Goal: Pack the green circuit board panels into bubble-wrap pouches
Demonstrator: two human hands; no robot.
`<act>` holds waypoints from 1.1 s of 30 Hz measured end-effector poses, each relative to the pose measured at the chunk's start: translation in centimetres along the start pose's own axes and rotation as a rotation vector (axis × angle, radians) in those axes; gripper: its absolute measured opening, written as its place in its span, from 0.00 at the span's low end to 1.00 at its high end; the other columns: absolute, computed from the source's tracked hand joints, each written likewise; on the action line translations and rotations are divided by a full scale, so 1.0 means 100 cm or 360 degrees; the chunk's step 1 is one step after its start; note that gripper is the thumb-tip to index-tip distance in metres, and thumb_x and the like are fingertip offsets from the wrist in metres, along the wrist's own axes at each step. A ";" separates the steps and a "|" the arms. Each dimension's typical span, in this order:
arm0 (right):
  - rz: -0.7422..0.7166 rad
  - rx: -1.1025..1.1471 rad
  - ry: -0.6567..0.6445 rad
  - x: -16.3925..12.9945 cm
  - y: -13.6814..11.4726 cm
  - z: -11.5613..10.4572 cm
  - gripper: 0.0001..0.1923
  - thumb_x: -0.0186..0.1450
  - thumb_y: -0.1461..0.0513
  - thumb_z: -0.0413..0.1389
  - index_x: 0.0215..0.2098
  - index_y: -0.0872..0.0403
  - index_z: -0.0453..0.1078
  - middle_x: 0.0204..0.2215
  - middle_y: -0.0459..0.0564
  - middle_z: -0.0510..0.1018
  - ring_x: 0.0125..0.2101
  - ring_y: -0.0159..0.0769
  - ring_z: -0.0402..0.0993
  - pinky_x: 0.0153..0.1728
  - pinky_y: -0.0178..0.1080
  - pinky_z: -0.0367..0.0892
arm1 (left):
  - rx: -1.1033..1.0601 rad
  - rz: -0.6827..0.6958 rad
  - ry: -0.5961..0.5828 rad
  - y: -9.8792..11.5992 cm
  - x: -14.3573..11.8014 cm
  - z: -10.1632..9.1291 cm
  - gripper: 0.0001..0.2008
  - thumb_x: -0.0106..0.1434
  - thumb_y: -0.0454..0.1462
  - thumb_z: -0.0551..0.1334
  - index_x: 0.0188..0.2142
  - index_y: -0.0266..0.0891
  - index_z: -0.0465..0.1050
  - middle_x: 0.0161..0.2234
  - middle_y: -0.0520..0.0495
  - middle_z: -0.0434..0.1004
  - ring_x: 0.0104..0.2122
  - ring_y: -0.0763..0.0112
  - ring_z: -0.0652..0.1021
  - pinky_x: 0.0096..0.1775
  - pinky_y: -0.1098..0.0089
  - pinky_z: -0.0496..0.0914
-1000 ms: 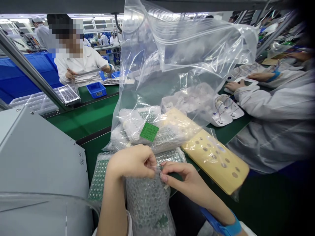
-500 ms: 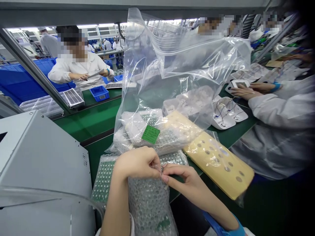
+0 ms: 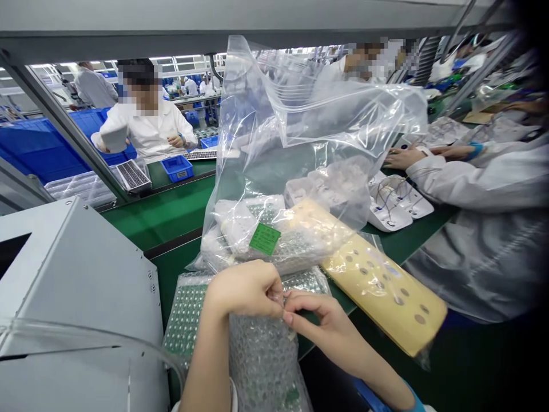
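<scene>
Unmoved, both hands [image 3: 281, 300] pinch bubble-wrap pouch [image 3: 261, 360] of boards.

Centre: large clear plastic bag [image 3: 326, 114] bearing a green square label [image 3: 265, 238]. Lower right: pale yellow flat board [image 3: 381, 286] dotted with grey round spots. Bottom centre: clear bubble-wrap packet [image 3: 261, 366] over green contents. Background: dark green conveyor belt [image 3: 158, 214]; upper left, small blue plastic bin [image 3: 177, 168]; lower left, grey metal cabinet [image 3: 72, 280].
</scene>
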State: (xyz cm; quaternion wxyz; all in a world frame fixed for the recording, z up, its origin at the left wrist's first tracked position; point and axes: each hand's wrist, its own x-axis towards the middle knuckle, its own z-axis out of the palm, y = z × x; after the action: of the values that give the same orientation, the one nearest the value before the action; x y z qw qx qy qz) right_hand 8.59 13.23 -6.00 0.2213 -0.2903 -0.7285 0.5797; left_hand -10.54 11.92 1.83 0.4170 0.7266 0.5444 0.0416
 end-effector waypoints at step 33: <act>-0.0073 -0.0046 0.0090 -0.004 0.008 0.001 0.09 0.63 0.57 0.60 0.31 0.54 0.75 0.29 0.49 0.78 0.36 0.39 0.75 0.39 0.39 0.70 | -0.0092 0.0035 0.0000 -0.005 -0.011 -0.002 0.08 0.55 0.34 0.62 0.33 0.38 0.80 0.32 0.51 0.83 0.32 0.69 0.78 0.32 0.73 0.67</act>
State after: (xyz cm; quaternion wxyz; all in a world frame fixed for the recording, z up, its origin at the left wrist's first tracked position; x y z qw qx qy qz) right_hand 8.96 13.05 -6.77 0.2509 -0.2930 -0.7367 0.5554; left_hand -11.51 11.17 2.09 0.4373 0.7202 0.5350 0.0617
